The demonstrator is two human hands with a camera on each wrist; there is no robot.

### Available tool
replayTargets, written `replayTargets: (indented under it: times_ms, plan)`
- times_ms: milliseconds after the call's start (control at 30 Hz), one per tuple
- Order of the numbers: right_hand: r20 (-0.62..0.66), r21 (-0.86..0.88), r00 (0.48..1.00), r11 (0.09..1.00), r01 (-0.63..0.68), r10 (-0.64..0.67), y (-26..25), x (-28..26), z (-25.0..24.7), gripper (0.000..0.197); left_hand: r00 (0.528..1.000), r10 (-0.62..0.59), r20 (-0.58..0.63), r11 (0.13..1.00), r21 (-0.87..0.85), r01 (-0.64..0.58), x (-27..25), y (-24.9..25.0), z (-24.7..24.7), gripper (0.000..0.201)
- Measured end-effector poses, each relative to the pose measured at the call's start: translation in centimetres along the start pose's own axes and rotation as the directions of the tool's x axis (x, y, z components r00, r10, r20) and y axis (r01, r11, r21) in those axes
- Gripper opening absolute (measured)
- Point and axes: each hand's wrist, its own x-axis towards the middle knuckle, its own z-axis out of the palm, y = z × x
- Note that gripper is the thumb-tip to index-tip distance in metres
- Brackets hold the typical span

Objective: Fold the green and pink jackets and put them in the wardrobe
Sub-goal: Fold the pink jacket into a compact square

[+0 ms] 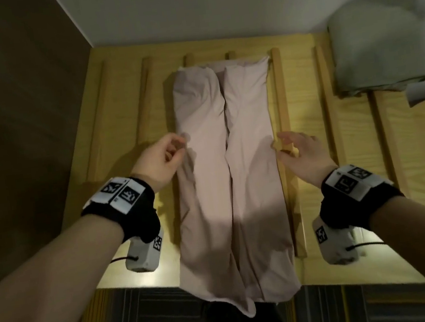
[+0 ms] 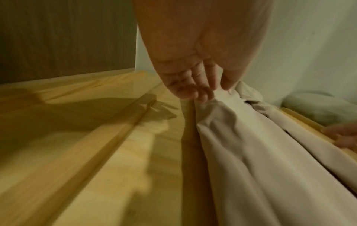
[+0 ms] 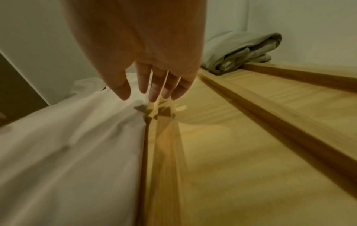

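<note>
No brand or readable writing showed; only black-and-white square markers sat on the wrist bands [image 1: 118, 196]. The pink jacket [image 1: 228, 175] lay flat on the slatted wooden platform [image 1: 307, 126], folded into a long narrow strip with both sides turned in to meet at a centre seam. Its long axis ran straight away from the person toward the white wall [image 1: 185, 5], and its near end drooped over the platform's front edge. The cloth was thin, smooth and softly creased; the platform was pale yellow wood with raised round-edged slats running parallel to the jacket. The left hand [image 1: 163, 157] pinched the jacket's left edge about midway along, fingers curled on a small ridge of fabric [image 2: 210, 99]. The right hand [image 1: 299, 149] hovered at the jacket's right edge over a slat, fingers [image 3: 154, 91] loosely spread and gripping nothing. The green jacket [image 1: 377, 47] sat bunched in a soft heap to the right of the pink one, against the wall.
</note>
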Motion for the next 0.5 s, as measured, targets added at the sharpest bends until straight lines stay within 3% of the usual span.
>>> replayTargets:
  times_ms: [133,233,500]
  plan:
    - [0.030,0.098,0.999,0.995,0.007,-0.010,-1.7,2.8,-0.6,0.046,0.989,-0.148,-0.026,0.974,-0.178,0.141,4.1,-0.2,-0.1,0.026]
    - [0.032,0.080,0.999,0.997,0.009,-0.012,-3.0,5.1,-0.9,0.049,0.984,-0.176,-0.035,0.959,-0.231,0.163,6.7,-0.2,-0.4,0.029]
    - [-0.057,0.182,0.995,0.981,-0.067,0.078,-4.3,10.9,-1.5,0.061,0.964,-0.260,0.061,0.956,-0.126,0.266,13.0,0.7,-0.8,0.047]
